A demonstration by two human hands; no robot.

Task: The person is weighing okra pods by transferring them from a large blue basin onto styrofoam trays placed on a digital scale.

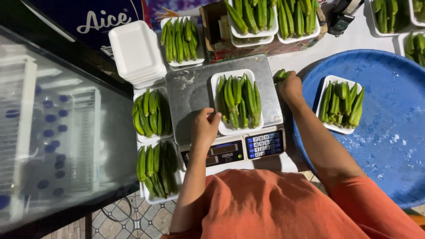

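Orange sleeves frame a digital scale [230,152]. On its steel pan sits one white tray of okra [237,102]; the left hand [205,128] pinches that tray's near corner. Right hand [290,88] closes its fingers on loose okra pods [280,75] beside the blue tub [389,146], which contains one filled tray [340,105]. Two filled trays [152,141] lie left of the scale, below a stack of empty trays [135,51].

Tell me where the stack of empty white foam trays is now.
In the head view, the stack of empty white foam trays sits upper left, beyond the grey metal scale platform, beside a white tray of green okra.
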